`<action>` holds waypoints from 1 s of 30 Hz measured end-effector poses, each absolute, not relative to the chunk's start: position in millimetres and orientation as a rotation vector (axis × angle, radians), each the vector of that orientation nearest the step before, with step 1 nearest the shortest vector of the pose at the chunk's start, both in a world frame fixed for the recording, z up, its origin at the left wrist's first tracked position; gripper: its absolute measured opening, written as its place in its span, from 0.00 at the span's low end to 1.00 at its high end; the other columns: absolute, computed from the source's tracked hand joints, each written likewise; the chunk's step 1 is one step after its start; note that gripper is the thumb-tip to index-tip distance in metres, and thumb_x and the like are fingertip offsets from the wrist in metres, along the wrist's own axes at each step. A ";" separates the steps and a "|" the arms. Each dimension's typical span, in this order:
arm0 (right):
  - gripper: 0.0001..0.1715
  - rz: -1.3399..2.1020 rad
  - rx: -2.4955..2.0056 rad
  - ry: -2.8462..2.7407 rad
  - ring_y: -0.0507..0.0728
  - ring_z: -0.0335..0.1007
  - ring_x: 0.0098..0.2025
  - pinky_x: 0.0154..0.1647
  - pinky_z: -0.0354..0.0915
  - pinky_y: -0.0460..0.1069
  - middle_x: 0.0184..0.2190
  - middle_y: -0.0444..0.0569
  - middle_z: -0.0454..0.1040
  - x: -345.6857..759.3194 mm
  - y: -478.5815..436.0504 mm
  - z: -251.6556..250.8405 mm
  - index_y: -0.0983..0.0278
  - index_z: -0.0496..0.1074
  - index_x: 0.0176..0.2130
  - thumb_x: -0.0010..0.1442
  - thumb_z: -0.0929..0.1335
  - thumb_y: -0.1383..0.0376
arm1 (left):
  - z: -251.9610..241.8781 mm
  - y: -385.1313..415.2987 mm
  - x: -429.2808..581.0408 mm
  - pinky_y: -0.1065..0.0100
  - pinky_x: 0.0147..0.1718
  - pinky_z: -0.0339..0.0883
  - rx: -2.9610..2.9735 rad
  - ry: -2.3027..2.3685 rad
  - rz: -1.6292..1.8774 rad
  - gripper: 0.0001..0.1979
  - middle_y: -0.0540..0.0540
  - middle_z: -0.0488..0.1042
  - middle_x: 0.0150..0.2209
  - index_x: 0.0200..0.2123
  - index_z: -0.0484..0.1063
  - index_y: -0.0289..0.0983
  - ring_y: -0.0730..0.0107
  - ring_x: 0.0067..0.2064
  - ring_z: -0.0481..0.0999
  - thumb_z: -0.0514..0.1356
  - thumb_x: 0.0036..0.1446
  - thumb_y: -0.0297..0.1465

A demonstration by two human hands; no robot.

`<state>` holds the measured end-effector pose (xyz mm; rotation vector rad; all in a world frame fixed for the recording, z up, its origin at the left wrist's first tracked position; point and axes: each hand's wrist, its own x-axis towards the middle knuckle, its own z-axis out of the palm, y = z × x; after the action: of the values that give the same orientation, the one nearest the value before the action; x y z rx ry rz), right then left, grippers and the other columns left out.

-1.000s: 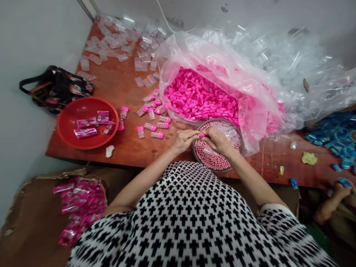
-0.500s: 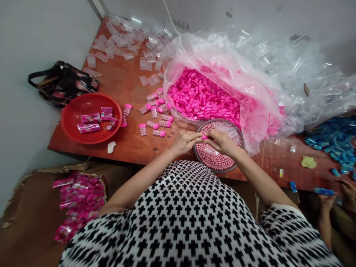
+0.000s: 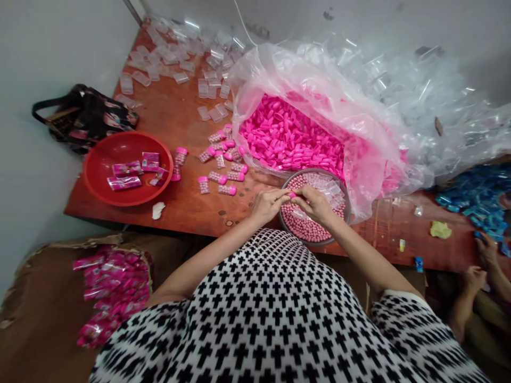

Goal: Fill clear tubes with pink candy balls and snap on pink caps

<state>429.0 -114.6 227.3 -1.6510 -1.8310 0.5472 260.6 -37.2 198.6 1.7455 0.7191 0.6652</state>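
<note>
Thumb and fingertips of my left grip are pressed together on a small pink cap. My right grip pinches the same piece from the other side, so the cap sits right between the two, just showing in the gap. What it is fitted to I cannot tell, because my right fingers cover that.

The cap hangs over the left part of a round bowl filled with pale pink beads, with a few clear vials lying on top. Just behind the bowl slumps a big plastic bag full of loose pink caps.

To the left, on the wooden surface, capped and filled vials lie in a loose scatter. Further left is a red basin holding a few pink packets. Empty clear vials litter the far corner. At the right edge, another person's hands are near a heap of blue pieces.
</note>
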 end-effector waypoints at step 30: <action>0.19 0.796 -1.637 -1.533 0.56 0.72 0.38 0.42 0.67 0.52 0.35 0.49 0.76 430.5 -69.5 232.1 0.61 0.75 0.39 0.58 0.66 0.50 | 190.4 -21.8 273.1 0.67 0.33 0.71 1.156 0.843 0.710 0.19 0.45 0.79 0.36 0.40 0.77 0.35 0.68 0.33 0.75 0.61 0.51 0.43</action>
<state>430.5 -69.5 232.1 -1.6371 -1.5332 0.7957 273.1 -21.8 190.4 1.1562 0.8431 0.7099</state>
